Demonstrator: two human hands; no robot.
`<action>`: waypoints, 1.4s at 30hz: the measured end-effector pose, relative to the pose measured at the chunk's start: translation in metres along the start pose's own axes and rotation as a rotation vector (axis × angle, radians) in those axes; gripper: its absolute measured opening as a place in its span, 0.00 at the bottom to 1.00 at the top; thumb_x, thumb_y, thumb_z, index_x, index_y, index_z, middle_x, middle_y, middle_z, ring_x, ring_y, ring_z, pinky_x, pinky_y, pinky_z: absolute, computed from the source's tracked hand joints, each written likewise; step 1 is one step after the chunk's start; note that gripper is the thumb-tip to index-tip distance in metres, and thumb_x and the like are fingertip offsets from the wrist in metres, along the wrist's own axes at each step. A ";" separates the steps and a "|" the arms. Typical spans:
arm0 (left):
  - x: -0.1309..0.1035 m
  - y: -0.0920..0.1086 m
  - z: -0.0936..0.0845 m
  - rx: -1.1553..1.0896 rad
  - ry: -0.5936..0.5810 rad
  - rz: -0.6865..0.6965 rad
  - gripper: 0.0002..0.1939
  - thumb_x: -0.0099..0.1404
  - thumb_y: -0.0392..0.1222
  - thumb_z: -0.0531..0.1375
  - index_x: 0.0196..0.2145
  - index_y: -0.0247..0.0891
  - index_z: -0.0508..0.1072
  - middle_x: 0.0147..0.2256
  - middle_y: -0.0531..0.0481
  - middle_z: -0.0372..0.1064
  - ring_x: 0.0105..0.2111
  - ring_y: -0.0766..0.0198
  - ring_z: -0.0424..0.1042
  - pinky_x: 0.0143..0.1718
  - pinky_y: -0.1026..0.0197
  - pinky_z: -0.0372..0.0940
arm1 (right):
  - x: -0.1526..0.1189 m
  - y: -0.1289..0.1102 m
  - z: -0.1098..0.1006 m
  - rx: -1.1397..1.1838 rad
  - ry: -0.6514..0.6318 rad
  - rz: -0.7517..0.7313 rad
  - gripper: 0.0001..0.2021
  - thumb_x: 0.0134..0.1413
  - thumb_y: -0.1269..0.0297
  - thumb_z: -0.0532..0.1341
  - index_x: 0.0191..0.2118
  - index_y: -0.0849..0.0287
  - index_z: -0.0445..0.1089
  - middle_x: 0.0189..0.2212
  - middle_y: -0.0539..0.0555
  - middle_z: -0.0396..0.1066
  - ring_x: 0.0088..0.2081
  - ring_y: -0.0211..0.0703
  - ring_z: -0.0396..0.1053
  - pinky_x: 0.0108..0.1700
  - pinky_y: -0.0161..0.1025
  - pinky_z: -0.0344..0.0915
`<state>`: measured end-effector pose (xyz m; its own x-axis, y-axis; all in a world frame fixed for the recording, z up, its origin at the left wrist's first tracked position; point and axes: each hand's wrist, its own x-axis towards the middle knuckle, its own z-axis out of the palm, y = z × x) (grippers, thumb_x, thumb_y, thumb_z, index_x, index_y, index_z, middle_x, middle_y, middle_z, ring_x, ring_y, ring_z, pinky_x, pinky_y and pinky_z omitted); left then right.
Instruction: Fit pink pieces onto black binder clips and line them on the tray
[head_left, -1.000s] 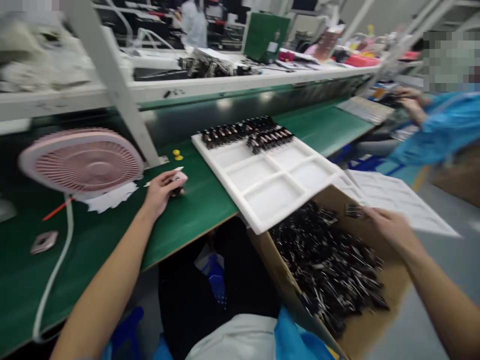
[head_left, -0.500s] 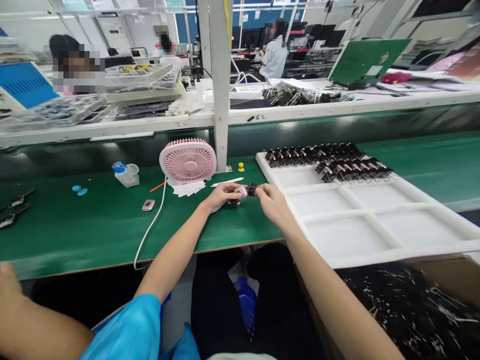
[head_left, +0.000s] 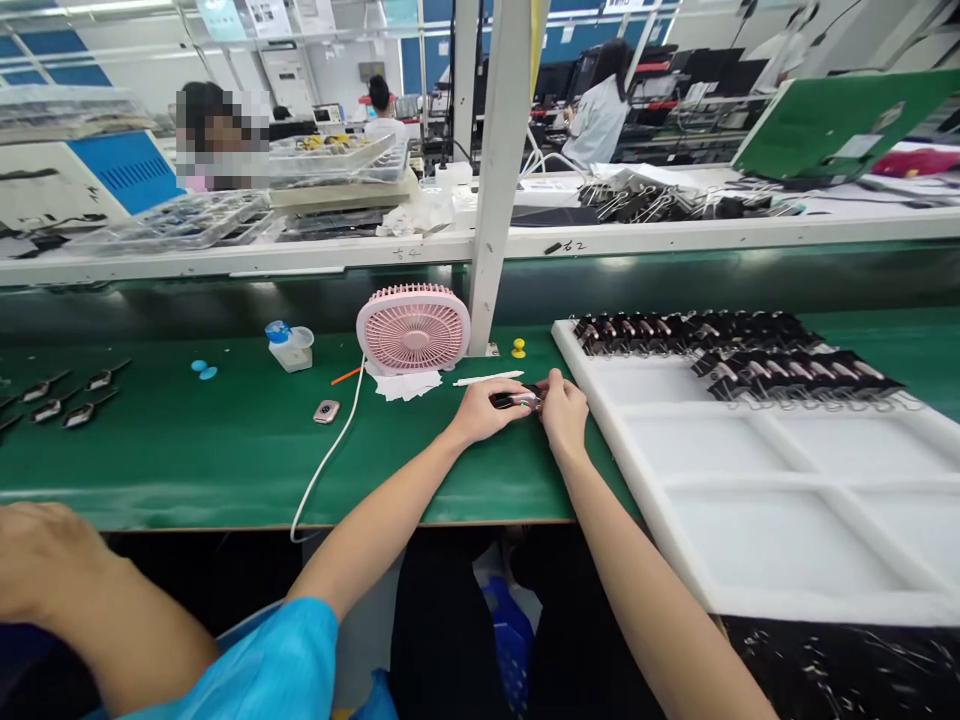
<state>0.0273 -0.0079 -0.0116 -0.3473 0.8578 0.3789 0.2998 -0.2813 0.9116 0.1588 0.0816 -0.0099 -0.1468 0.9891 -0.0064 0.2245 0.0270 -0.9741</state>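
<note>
My left hand (head_left: 484, 412) is closed around a pink watch case (head_left: 527, 399) just above the green bench. A black binder clip (head_left: 504, 400) sits on the case's left side, by the left fingers. My right hand (head_left: 565, 415) is closed at the right end of the case, pinching a second binder clip that its fingers mostly hide. On the bench to the left lies another pink watch case (head_left: 326, 411). A white foam tray (head_left: 675, 500) stands to the right, with rows of clipped watch cases (head_left: 810, 372) in its far compartments.
A pink fan (head_left: 414, 335) with a white cable stands behind my hands, beside a white post (head_left: 501, 180). A white pen (head_left: 487, 379), a yellow knob (head_left: 518, 348) and a small bottle (head_left: 289, 347) are nearby. Another person's arm (head_left: 97, 590) reaches in at lower left. Below the tray are loose binder clips (head_left: 847, 670).
My right hand has brought its binder clip against the watch case, and both hands have come together. The view has shifted left, so the bench items appear further right.
</note>
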 end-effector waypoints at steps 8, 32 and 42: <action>0.002 0.002 -0.003 -0.020 -0.025 -0.010 0.15 0.55 0.38 0.75 0.42 0.38 0.86 0.47 0.39 0.82 0.51 0.49 0.80 0.60 0.48 0.69 | 0.017 -0.002 0.003 -0.054 0.014 0.037 0.28 0.67 0.39 0.51 0.27 0.55 0.72 0.25 0.58 0.74 0.32 0.55 0.72 0.40 0.45 0.67; 0.004 0.018 -0.012 0.130 -0.181 -0.111 0.17 0.60 0.42 0.71 0.47 0.39 0.86 0.43 0.42 0.83 0.41 0.52 0.81 0.49 0.52 0.74 | 0.012 -0.013 -0.008 -0.231 -0.028 -0.092 0.24 0.69 0.53 0.50 0.20 0.51 0.59 0.23 0.58 0.72 0.30 0.53 0.66 0.37 0.44 0.58; 0.008 0.014 -0.015 0.170 -0.178 -0.091 0.20 0.59 0.47 0.71 0.48 0.39 0.86 0.43 0.43 0.83 0.38 0.54 0.79 0.45 0.54 0.73 | 0.012 -0.012 -0.006 -0.203 0.004 -0.097 0.24 0.71 0.49 0.50 0.24 0.52 0.64 0.28 0.58 0.75 0.33 0.53 0.68 0.39 0.42 0.60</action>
<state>0.0156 -0.0111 0.0069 -0.2219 0.9428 0.2489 0.4248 -0.1363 0.8950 0.1597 0.0934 0.0032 -0.1734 0.9811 0.0863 0.3993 0.1502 -0.9044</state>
